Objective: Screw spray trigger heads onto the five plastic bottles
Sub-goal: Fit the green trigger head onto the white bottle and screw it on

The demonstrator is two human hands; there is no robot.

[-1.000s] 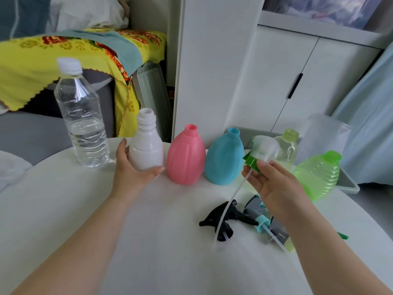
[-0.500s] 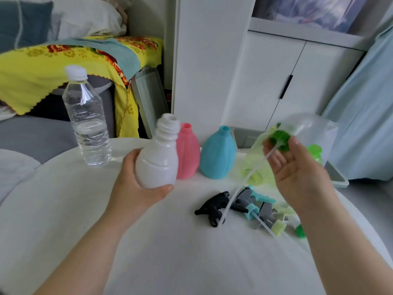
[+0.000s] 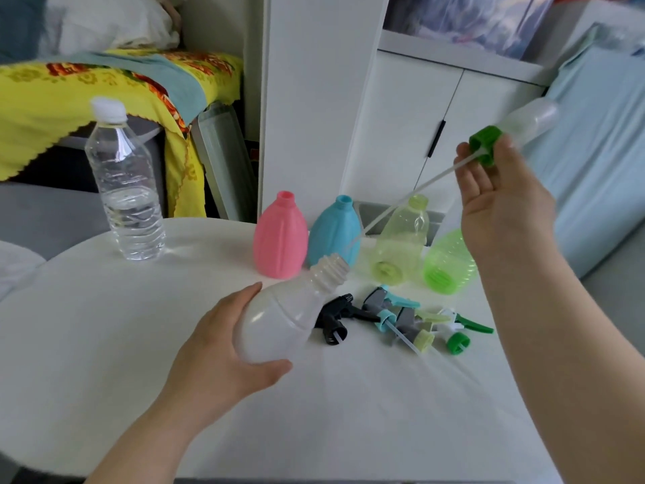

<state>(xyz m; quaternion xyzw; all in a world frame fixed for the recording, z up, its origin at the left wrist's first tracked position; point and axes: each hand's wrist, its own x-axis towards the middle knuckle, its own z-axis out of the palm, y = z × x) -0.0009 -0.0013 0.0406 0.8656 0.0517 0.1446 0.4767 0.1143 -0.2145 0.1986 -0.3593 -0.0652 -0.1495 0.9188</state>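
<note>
Nearest the camera, the left hand [image 3: 223, 347] wraps its fingers around the body of the white bottle [image 3: 279, 314], held tilted off the round white table [image 3: 104, 344] with its ribbed neck open and pointing up-right. Behind it lie 4 loose trigger heads [image 3: 394, 317] in black, teal, pale yellow-green and green. Further back stand 4 uncapped bottles: pink [image 3: 280, 239], blue [image 3: 335, 232] and 2 translucent green [image 3: 401, 239]. The right hand [image 3: 495, 190], raised, pinches the green collar of a pump spray head [image 3: 485, 144]; its thin, flexible dip tube [image 3: 401, 200] ends just above the neck. Judgement: thread the tube tip first, then seat the collar squarely before turning.
</note>
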